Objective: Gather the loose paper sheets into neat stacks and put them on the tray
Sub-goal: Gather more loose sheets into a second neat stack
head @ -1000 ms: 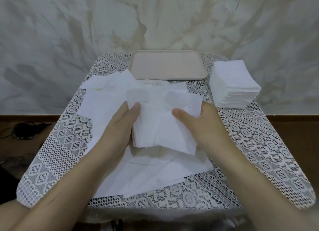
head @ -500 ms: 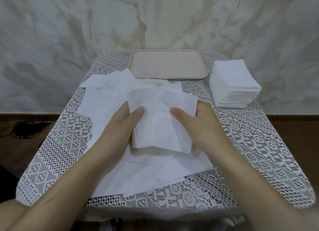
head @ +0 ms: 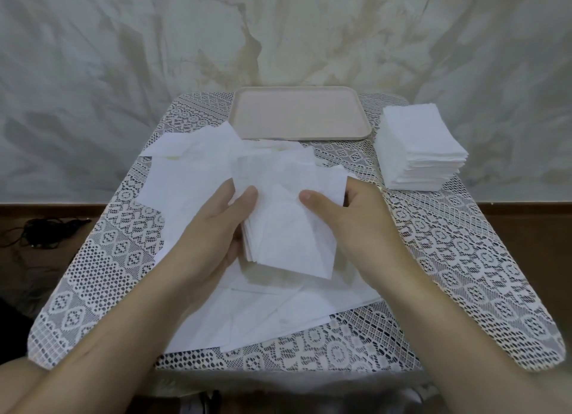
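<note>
A small stack of white paper sheets (head: pixel 288 215) is held above the table between both hands. My left hand (head: pixel 213 231) grips its left edge, thumb on top. My right hand (head: pixel 349 218) grips its right edge, thumb on top and fingers behind. Under the stack, several loose white sheets (head: pixel 192 178) lie spread over the lace-covered table. The beige tray (head: pixel 297 113) sits at the far middle of the table with nothing on it.
A tall neat pile of white sheets (head: pixel 418 147) stands at the table's far right, beside the tray. The table (head: pixel 464 259) is narrow with rounded front corners. A marbled wall rises right behind it. Dark cables (head: pixel 46 231) lie on the floor at left.
The hands have drawn closer together and squared the stack's sheets; a sheet that stuck out to the right now lies in line with the stack. The stack has risen slightly.
</note>
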Available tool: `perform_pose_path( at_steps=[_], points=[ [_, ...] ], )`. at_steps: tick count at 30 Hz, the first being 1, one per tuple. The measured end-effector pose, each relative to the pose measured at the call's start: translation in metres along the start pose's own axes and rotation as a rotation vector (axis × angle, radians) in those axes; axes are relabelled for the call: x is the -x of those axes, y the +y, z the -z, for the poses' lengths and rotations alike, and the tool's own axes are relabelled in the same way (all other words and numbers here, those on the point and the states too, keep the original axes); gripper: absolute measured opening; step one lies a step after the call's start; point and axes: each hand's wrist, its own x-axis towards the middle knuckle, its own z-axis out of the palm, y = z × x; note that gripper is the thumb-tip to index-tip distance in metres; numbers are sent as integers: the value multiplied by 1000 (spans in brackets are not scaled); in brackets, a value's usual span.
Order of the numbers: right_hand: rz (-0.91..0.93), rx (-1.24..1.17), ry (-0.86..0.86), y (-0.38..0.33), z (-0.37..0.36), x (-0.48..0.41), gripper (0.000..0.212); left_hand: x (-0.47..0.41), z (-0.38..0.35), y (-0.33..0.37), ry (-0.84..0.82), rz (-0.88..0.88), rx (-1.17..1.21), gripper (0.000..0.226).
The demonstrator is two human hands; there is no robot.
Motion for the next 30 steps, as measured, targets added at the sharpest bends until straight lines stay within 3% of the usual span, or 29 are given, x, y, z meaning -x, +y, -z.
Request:
perform_pose_path(
  at_steps=[11,14,16,19,24,30],
  points=[
    [19,31,-40,4,-1,-2,7,-2,5,-4,-19,-17,-47,29],
    [53,75,-3,3,7,-5,19,-2,4,-4,4,-37,-50,26],
    [103,90,43,2,15,-8,16,-1,3,-4,7,-42,-47,26],
    [114,34,41,-5,21,-10,7,-1,0,-4,-31,-57,-42,30],
    [164,81,33,-6,7,-12,21,0,3,-8,-135,-70,-14,41],
    [160,111,66,0,4,-17,17,0,3,-9,-159,-69,8,42]
  ],
)
